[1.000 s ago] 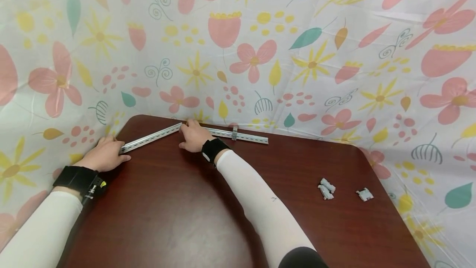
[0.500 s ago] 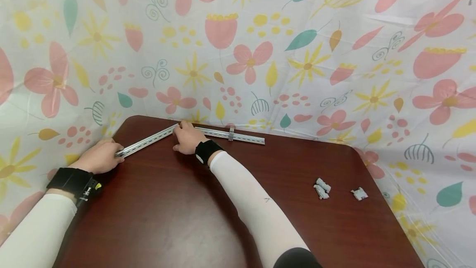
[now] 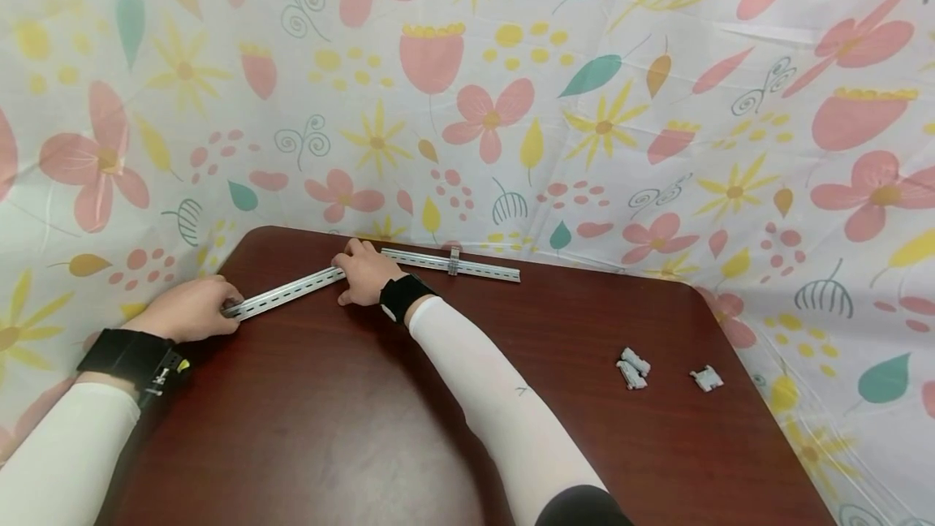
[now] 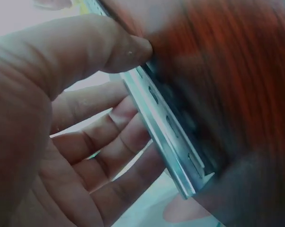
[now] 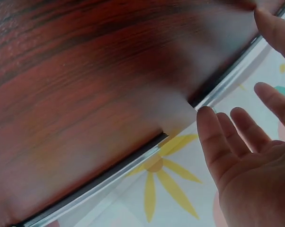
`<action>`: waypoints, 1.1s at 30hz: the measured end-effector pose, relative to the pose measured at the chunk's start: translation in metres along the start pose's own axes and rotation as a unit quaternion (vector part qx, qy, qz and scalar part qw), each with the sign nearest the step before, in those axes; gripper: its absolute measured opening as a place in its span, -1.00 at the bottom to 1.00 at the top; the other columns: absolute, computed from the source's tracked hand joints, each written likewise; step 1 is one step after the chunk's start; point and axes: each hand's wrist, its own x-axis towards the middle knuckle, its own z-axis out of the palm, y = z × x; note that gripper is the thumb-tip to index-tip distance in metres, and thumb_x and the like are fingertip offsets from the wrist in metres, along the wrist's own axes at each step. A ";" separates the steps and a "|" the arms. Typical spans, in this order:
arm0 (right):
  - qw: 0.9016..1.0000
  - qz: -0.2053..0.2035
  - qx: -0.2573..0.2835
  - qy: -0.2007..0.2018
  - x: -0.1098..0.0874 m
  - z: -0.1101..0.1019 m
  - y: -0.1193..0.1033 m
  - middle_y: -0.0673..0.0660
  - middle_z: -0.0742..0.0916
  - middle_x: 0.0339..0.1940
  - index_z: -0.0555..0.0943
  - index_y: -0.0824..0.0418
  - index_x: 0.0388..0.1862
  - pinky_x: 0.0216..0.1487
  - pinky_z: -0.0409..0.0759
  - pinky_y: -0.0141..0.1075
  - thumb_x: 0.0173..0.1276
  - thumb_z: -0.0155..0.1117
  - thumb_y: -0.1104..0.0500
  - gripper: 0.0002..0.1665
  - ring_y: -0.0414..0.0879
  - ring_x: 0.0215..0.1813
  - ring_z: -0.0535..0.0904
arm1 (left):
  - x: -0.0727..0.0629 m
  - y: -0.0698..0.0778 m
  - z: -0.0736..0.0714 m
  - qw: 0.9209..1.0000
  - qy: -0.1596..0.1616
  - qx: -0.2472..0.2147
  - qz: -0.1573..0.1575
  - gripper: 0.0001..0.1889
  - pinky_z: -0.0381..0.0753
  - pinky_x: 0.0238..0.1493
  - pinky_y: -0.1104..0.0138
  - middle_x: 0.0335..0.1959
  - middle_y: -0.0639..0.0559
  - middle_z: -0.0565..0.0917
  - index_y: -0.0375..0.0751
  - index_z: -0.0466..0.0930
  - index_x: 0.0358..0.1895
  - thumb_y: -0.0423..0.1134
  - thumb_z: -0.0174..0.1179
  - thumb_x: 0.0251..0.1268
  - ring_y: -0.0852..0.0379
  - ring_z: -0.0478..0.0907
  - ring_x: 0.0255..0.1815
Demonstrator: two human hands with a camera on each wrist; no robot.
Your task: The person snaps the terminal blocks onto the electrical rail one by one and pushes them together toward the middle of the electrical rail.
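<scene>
A slotted metal DIN rail [image 3: 292, 291] slants across the back left of the table. My left hand [image 3: 186, 311] pinches its left end; in the left wrist view the thumb [image 4: 133, 49] lies on one side and the fingers on the other. Over the rail's right end is my right hand [image 3: 365, 273], its fingers extended. In the right wrist view one fingertip [image 5: 205, 113] is at that end, and contact is hard to tell. A second DIN rail [image 3: 485, 270], bearing a small grey clip-on block [image 3: 454, 261], lies along the back edge, apart from the first.
Two small grey-white plastic pieces [image 3: 632, 369] lie together on the right side of the brown table [image 3: 540, 323]. Another grey-white piece [image 3: 706, 378] lies farther right. A flower-patterned curtain [image 3: 467, 185] stands close behind and left of the table.
The left rail has come nearer to me, its right end drawing away from the back edge and the second rail. My left hand moved along with it; my right hand shifted slightly left.
</scene>
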 end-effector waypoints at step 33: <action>0.991 -0.073 -0.115 -0.013 -0.026 0.007 0.010 0.01 0.69 0.33 0.69 -0.09 0.50 0.38 0.55 -0.25 0.75 0.25 -0.17 -0.52 -0.06 0.32 0.59 | 0.000 0.026 0.001 0.999 0.002 0.004 0.033 -0.80 0.61 -0.15 0.12 -0.14 0.07 0.68 -0.13 0.88 -0.05 -0.19 0.52 0.32 0.16 0.55 -0.22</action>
